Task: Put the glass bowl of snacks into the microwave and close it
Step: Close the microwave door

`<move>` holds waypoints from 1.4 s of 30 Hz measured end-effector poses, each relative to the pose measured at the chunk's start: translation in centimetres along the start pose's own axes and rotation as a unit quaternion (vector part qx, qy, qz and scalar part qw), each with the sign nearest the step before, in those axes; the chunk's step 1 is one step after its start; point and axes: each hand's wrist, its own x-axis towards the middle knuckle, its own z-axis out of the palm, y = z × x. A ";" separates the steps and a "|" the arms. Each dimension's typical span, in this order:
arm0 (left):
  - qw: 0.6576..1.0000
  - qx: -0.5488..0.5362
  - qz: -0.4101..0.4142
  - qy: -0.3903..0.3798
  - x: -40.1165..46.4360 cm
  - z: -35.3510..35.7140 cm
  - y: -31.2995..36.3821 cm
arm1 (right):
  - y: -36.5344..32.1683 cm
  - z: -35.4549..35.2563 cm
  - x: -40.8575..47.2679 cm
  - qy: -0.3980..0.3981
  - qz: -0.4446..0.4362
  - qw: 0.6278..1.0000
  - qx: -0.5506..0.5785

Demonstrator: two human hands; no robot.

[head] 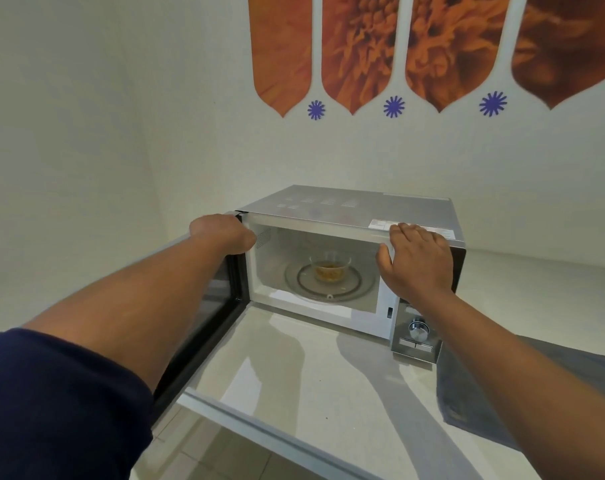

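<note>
Resting upright at the centre of the round glass turntable [328, 292], the small clear glass bowl of brown snacks [329, 268] faces rim-up; being round, it has no long axis. The silver countertop microwave [349, 206] opens toward the viewer, its black-framed door [204, 306] swung fully left. The left hand [224, 237] curls over the door's top edge near the hinge, probably to swing it shut. The right hand [415, 261] lies flat, fingers spread, against the cabinet's upper right front, grasping nothing, apparently as a brace.

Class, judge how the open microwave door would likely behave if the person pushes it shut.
The door looks rigid and hinged, so it should swing, not flex. The right hand bracing the microwave suggests the body might slide on the smooth counter.
</note>
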 end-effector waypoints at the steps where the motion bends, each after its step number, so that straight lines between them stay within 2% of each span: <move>1: 1.000 0.001 0.002 -0.008 -0.1 -0.4 0.2 | 0.0 0.0 0.0 -0.002 0.000 1.000 0.003; 14: 0.992 -0.094 0.042 -0.075 -0.4 -2.0 2.7 | -0.3 -2.0 0.4 -0.014 0.039 0.997 0.070; 19: 0.988 -0.133 0.045 -0.070 -1.1 -2.1 3.4 | -0.1 -2.6 0.7 -0.030 0.040 0.996 0.078; 23: 0.982 -0.155 0.086 -0.067 -1.6 -1.8 4.1 | 0.4 -2.9 0.8 -0.039 0.028 0.994 0.096; 28: 0.979 -0.155 0.128 -0.040 -1.6 -0.9 4.6 | 0.8 -3.6 1.2 -0.092 0.018 0.989 0.116; 32: 0.972 -0.141 0.177 -0.058 -0.1 0.5 5.8 | 1.0 -3.9 1.2 -0.111 0.006 0.985 0.131; 36: 0.966 -0.136 0.218 -0.028 -0.1 1.5 7.9 | 1.3 -3.8 0.9 -0.113 0.008 0.980 0.163; 40: 0.948 -0.165 0.272 0.017 -1.2 1.8 9.2 | 1.6 -4.3 0.2 -0.092 0.042 0.965 0.243; 42: 0.936 -0.169 0.308 0.026 -1.3 2.0 9.8 | 1.8 -3.8 -0.2 -0.076 0.035 0.976 0.200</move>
